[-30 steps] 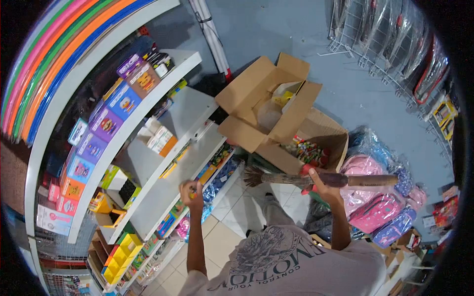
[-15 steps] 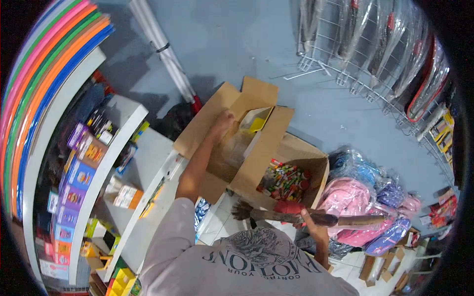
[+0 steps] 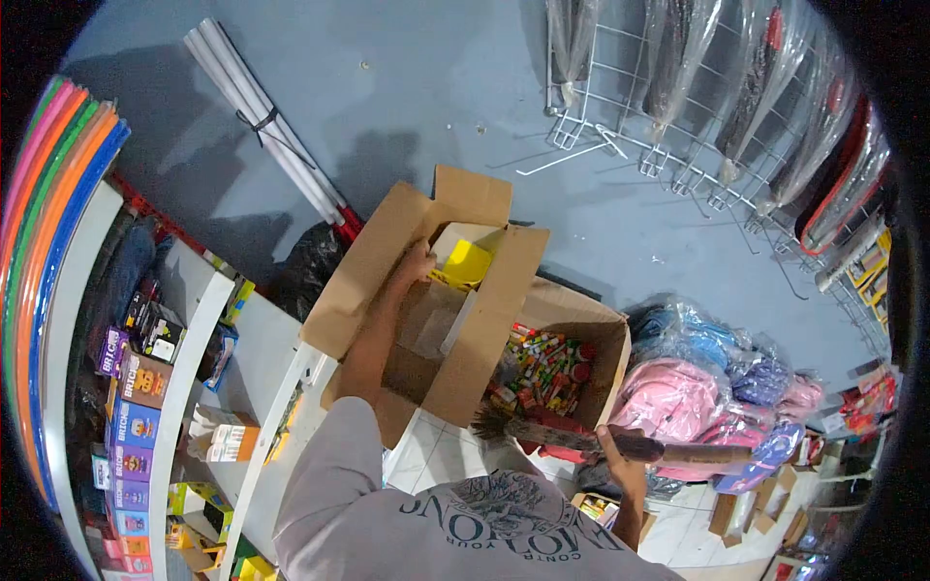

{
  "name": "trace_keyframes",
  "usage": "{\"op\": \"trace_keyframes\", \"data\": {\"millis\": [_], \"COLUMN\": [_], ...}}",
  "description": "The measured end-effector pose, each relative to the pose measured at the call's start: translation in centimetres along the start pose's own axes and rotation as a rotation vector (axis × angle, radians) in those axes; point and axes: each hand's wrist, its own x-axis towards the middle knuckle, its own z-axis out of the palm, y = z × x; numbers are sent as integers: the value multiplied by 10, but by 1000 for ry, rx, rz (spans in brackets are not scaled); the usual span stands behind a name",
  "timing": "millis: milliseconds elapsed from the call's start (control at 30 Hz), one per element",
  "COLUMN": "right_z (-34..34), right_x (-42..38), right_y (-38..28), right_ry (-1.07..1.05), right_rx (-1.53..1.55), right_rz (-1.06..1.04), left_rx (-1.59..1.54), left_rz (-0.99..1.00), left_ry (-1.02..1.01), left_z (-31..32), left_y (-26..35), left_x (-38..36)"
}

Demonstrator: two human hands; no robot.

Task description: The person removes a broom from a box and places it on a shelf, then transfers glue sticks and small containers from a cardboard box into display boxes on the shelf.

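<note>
My left hand (image 3: 418, 262) reaches into an open cardboard box (image 3: 487, 334), fingers closed at the left edge of a yellow and white container (image 3: 467, 263). Clear plastic (image 3: 431, 332) lies lower in the same box. Closed around the middle of a long wooden-handled brush (image 3: 697, 453) is my right hand (image 3: 620, 461). The dark bristles point left, and the handle extends right over the wrapped bags. Beside the first box, a second cardboard box (image 3: 608, 363) holds many small colourful packets (image 3: 547, 368).
Shelves (image 3: 184, 387) with boxed toys stand at the left, near bundled white tubes (image 3: 262, 121). Plastic-wrapped pink bags (image 3: 668, 392) are piled at the right. A wire rack (image 3: 668, 150) with wrapped items hangs at upper right. Small cardboard boxes (image 3: 728, 508) sit at lower right.
The yellow part of the container shows more fully, and my left hand is now at its edge. The brush stays in my right hand. The whole view has shifted.
</note>
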Motion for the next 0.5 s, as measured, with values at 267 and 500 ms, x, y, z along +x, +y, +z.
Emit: {"op": "trace_keyframes", "data": {"millis": [267,500], "right_z": [0,-15], "right_x": [24,6], "right_y": [-27,-19], "right_ry": [-149,28], "right_rx": [-5,121], "right_rz": [-219,-421], "left_rx": [104,-6], "left_rz": [552,425], "left_ry": [765,918], "left_z": [-47,-99], "left_y": [44,72], "left_x": [-84,-194]}}
